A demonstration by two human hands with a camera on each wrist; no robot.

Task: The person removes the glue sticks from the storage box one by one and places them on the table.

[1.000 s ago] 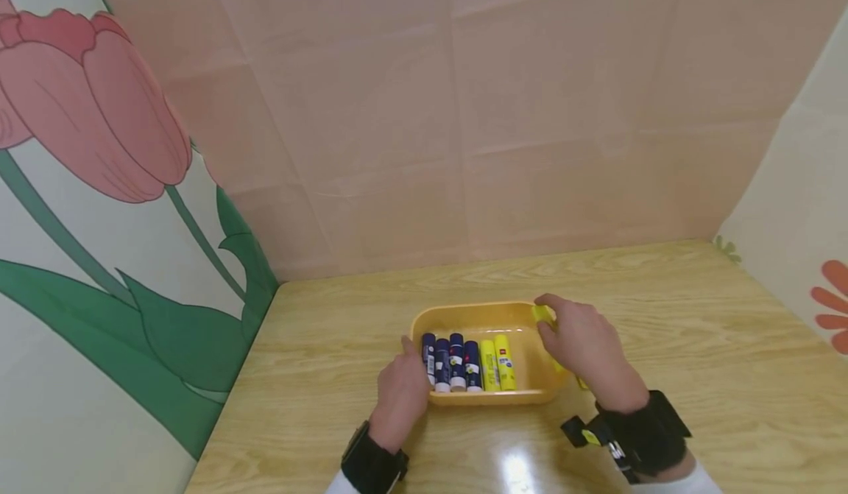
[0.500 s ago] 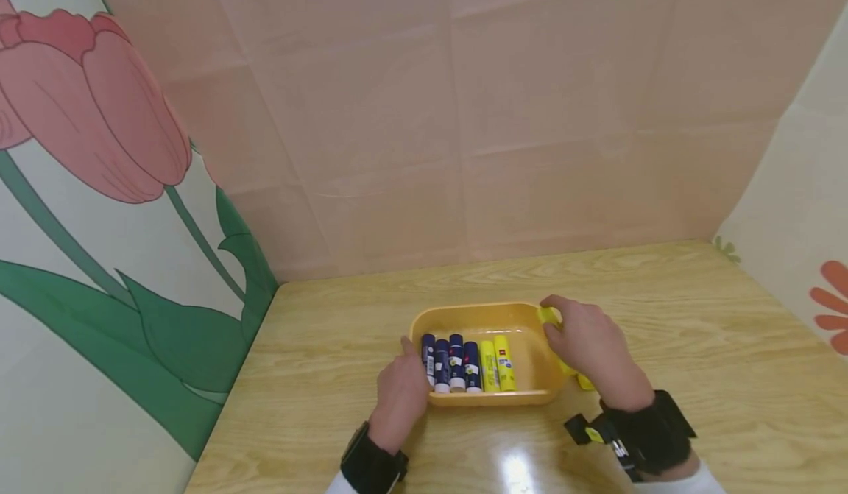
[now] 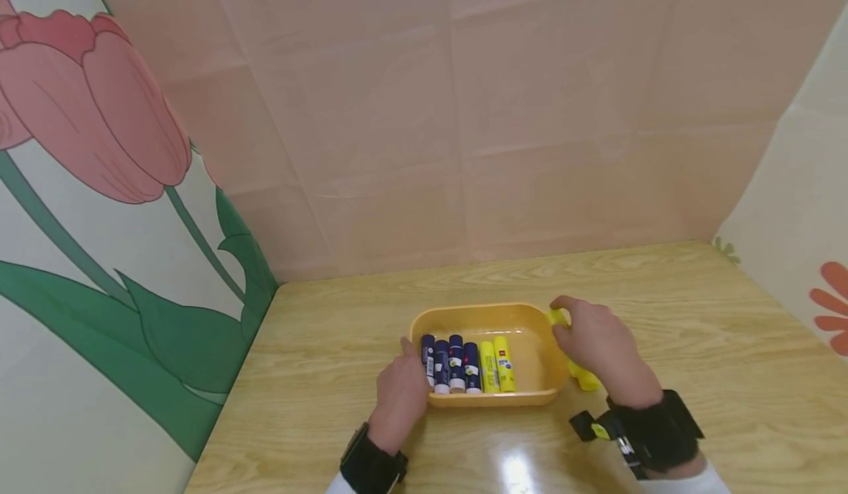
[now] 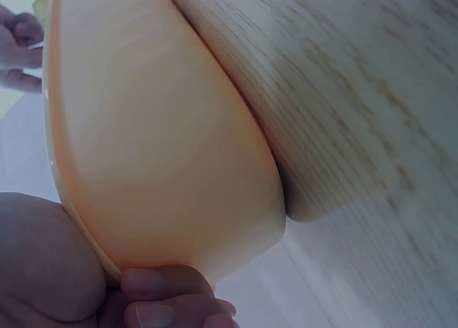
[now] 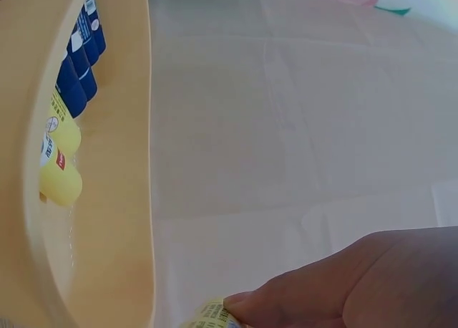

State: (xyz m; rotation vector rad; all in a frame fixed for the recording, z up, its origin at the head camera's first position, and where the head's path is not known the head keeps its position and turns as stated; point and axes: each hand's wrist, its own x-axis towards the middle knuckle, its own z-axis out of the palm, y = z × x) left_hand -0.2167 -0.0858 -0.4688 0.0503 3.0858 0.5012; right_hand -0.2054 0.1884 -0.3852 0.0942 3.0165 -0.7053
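Observation:
A yellow-orange plastic tray stands on the table in the head view. Several dark blue glue sticks and two yellow glue sticks lie side by side in its left and middle part. My left hand grips the tray's left end, thumb by the rim and fingers curled against the outer wall. Just beyond the right rim, my right hand pinches a yellow glue stick between thumb and fingers; its tip shows at the bottom of the right wrist view. The hand hides most of it.
More yellow shows under my right hand, right of the tray. The wood-grain table meets a pinkish sheet at the back, with a tulip-printed panel on the left. Both wrists wear black straps.
My right hand has moved slightly right with the yellow glue stick, from over the tray's right rim to just outside it. More yellow shows below that hand. The left hand stays put.

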